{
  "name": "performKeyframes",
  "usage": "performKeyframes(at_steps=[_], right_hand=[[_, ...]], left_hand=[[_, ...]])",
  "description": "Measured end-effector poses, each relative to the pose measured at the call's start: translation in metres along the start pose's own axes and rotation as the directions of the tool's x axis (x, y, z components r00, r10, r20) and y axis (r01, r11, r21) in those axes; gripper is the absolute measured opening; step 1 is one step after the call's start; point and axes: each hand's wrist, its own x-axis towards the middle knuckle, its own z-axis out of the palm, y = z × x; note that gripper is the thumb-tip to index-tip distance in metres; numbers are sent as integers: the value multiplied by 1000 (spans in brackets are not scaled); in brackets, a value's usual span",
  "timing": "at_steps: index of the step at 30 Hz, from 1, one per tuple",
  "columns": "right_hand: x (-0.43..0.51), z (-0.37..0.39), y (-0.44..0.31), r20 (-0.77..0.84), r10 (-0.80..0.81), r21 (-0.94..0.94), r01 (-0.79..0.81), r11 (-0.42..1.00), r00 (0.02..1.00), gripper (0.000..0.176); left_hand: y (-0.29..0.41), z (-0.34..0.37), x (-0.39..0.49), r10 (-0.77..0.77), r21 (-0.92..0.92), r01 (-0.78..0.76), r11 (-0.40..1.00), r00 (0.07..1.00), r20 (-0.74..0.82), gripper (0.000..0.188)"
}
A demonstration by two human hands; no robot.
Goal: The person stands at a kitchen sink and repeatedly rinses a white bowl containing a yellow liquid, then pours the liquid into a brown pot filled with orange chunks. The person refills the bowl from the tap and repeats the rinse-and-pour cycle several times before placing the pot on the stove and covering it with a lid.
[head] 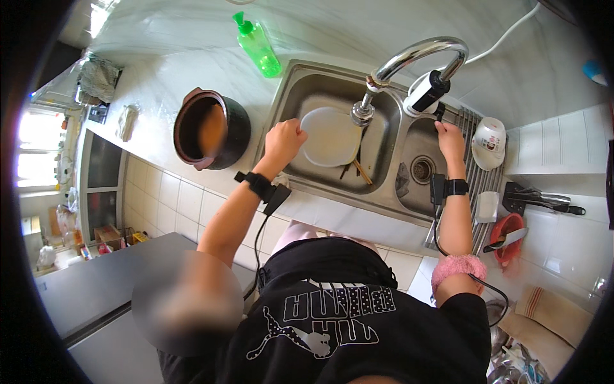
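Note:
My left hand (284, 139) is curled into a fist over the left rim of the steel double sink (331, 185), with nothing visible in it. Beside its knuckles is a round whitish translucent bowl (331, 137) in the large basin; whether they touch is hard to tell. Wooden chopsticks (362, 172) lie partly under the bowl. A chrome gooseneck faucet (422, 43) arches above, its spout head over the bowl's right edge. The fingers of my right hand (451, 139) grip the black lever (439, 112) below the faucet's white-and-black heater body (426, 93), over the small basin.
A dark clay pot (237, 134) stands left of the sink, near a green pump bottle (261, 50). Right of the basins, a white bowl (490, 134) sits on a metal rack (472, 192). Farther right, a knife (508, 239) lies across a red basket (509, 223).

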Motion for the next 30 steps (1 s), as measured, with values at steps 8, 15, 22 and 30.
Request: performKeyframes(at_steps=[8, 15, 22, 30], right_hand=[[30, 29, 9, 177, 77, -90, -62, 994, 981, 41], [32, 44, 13, 73, 27, -102, -20, 995, 997, 42], [32, 48, 17, 37, 11, -86, -8, 996, 999, 42], [34, 48, 18, 72, 65, -113, -56, 992, 995, 41]], left_hand=[[6, 35, 15, -19, -161, 5, 987, 996, -84, 18], [2, 32, 10, 18, -163, -33, 986, 995, -95, 21], [-8, 39, 12, -49, -223, 33, 974, 996, -68, 22], [-22, 54, 9, -114, -329, 115, 937, 993, 22, 19]])
